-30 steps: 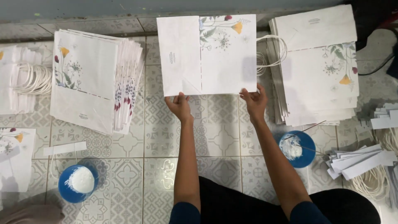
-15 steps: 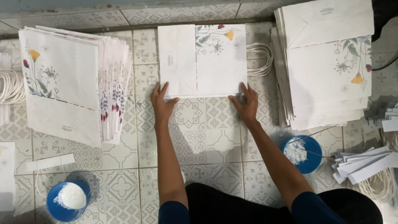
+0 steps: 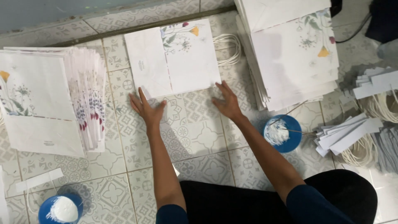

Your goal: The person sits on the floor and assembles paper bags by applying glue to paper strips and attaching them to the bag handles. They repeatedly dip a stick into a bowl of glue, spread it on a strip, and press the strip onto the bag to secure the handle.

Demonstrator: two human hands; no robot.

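A flat white paper bag (image 3: 174, 58) with a flower print and a white cord handle lies on the patterned tile floor in front of me. My left hand (image 3: 146, 108) rests flat on the floor at the bag's near left corner, fingers spread. At the bag's near right corner lies my right hand (image 3: 227, 103), also flat with its fingers apart. Neither hand holds anything.
A fanned stack of flowered paper bags (image 3: 49, 99) lies at left, another stack (image 3: 294, 49) at right. A blue bowl of white glue (image 3: 282, 132) with a stick sits by my right arm, another blue bowl (image 3: 61, 208) at lower left. White paper strips (image 3: 346, 135) and cord handles (image 3: 365, 151) lie far right.
The bag went from held up in both hands to lying flat on the floor. Both hands have let go and now rest at its near edge.
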